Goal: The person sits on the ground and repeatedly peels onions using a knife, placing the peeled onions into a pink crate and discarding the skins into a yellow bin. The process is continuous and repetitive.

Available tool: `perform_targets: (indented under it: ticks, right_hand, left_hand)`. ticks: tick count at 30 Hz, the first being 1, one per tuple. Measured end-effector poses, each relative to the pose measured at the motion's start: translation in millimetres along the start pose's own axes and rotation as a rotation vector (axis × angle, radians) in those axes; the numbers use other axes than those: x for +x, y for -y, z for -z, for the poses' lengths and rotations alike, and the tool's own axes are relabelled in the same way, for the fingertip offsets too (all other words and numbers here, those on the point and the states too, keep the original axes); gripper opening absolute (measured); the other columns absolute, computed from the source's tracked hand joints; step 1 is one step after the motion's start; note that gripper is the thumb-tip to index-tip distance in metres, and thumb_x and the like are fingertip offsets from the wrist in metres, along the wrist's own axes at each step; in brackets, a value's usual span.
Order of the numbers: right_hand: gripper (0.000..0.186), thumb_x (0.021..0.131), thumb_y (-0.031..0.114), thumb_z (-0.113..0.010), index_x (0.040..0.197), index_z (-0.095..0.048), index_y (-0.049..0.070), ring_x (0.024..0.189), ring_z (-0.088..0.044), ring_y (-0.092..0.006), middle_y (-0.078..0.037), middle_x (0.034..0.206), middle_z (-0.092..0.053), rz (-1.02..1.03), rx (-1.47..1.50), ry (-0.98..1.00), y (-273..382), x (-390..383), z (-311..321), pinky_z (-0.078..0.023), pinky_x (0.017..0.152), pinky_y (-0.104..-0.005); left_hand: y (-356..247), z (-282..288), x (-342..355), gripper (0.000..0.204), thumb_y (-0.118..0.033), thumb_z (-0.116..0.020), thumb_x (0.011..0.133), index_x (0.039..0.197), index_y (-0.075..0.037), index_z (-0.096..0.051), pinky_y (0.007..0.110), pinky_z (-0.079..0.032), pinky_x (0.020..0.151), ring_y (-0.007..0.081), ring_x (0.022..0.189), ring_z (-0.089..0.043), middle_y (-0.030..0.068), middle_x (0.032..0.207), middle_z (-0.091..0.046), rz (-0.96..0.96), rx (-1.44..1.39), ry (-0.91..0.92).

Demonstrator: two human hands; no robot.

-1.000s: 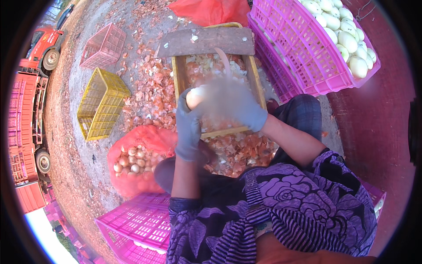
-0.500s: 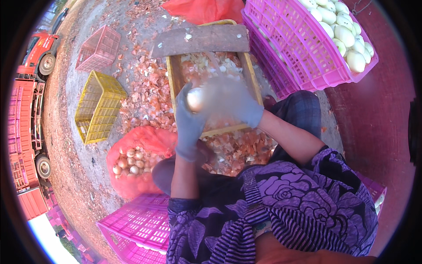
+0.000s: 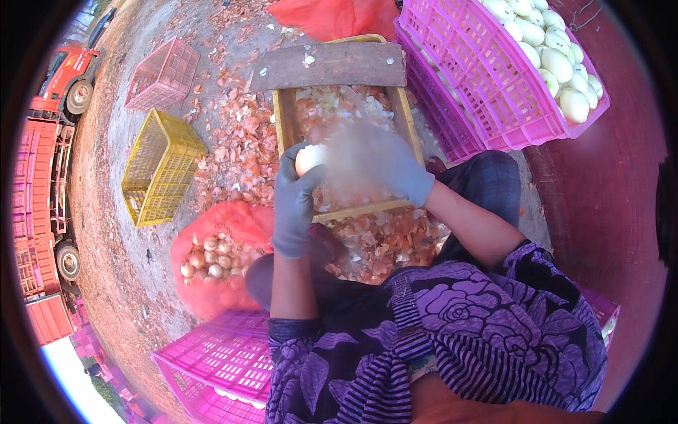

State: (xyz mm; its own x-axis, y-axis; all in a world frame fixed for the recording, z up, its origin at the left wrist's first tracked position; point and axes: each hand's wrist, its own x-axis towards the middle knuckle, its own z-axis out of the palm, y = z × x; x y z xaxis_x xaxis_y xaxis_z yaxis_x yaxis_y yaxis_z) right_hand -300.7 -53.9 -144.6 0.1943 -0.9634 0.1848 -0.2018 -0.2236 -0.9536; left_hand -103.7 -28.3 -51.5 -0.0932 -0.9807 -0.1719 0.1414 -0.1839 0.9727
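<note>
My gloved left hand (image 3: 295, 187) is closed round a pale onion (image 3: 311, 160) with some brown on it, over the yellow-edged box (image 3: 405, 131). My gloved right hand (image 3: 381, 169) is just right of the onion, blurred by a hazy patch that hides its fingers; a faint pale curved blade (image 3: 366, 106) rises from it. Onion skins (image 3: 328, 106) lie inside the box, and a worn board (image 3: 328, 67) lies across its far end. More loose peel (image 3: 381, 240) covers the ground below the box.
A pink crate (image 3: 466, 71) full of peeled onions stands at right. A red mesh bag of onions (image 3: 215, 261) lies near left, another pink crate (image 3: 212, 353) below it. Yellow (image 3: 159, 166) and pale pink (image 3: 159, 71) crates sit left. A red truck (image 3: 49, 212) stands at the far left.
Both hands stay over the box, shifting slightly with the onion. The onion has turned a little in my left hand, and the blade looks fainter than a second ago.
</note>
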Motion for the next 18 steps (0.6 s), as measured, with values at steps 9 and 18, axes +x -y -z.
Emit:
perform_targets:
  ticks: [9, 18]
  right_hand:
    - [0.037, 0.092, 0.021, -0.072, 0.124, -0.065, 0.003, 0.086, -0.065, -0.014, -0.007, 0.096, -0.069, -0.019, -0.188, -0.019, 4, 3, 3, -0.054, 0.074, -0.0323]
    - [0.046, 0.095, 0.024, -0.063, 0.137, -0.058, 0.005, 0.077, -0.066, -0.0187, -0.013, 0.089, -0.069, -0.064, -0.213, 0.044, -1, -8, -6, -0.054, 0.071, -0.036]
  left_hand:
    - [1, -11, -1, 0.057, -0.008, -0.065, 0.082, 0.137, 0.004, -0.052, 0.031, -0.053, 0.094, 0.0184, 0.108, -0.064, 0.0101, 0.118, -0.064, -0.017, 0.07, 0.094]
    - [6, -2, -3, 0.054, -0.018, -0.055, 0.095, 0.142, 0.007, -0.045, 0.035, -0.051, 0.1, 0.021, 0.115, -0.061, 0.0125, 0.127, -0.06, -0.021, -0.335, 0.026]
